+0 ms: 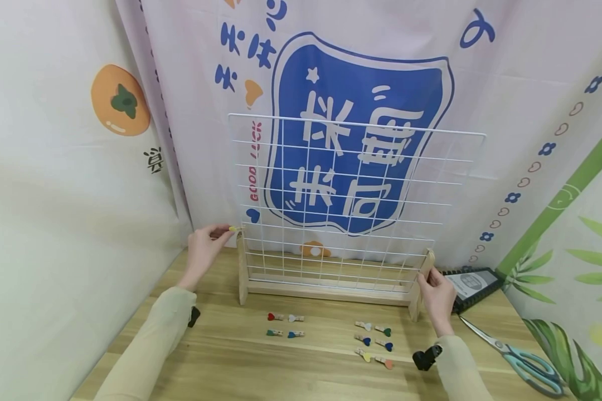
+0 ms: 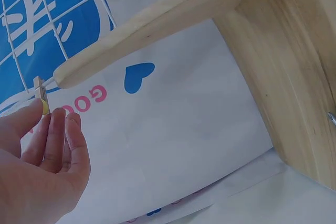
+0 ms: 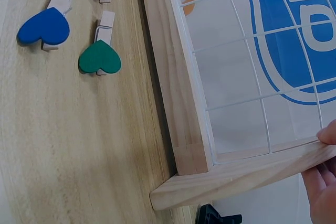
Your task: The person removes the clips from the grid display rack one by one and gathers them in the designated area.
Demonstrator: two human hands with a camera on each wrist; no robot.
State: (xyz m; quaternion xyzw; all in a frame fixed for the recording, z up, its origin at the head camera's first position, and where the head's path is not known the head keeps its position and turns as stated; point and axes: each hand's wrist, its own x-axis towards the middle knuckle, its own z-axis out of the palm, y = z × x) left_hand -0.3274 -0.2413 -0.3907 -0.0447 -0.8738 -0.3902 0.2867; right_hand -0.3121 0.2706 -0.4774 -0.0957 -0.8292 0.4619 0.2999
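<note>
My left hand (image 1: 205, 249) pinches a small wooden clothespin (image 2: 40, 88) with a yellow heart between thumb and fingers. Its wooden end meets the left edge of the white wire grid (image 1: 356, 125), just above the left post (image 1: 243, 270) of the wooden stand; whether it is clipped on, I cannot tell. The grid stands upright in this stand. At the other side, my right hand (image 1: 438, 292) grips the right post (image 3: 247, 184), thumb on the near face and fingers behind, as the right wrist view shows.
Several heart clothespins lie before the stand, a left group with a red one (image 1: 275, 317) and a right group with a green one (image 3: 100, 56). Scissors (image 1: 529, 367) and a black-framed item (image 1: 474, 285) lie at right. A printed curtain (image 1: 200, 139) hangs behind.
</note>
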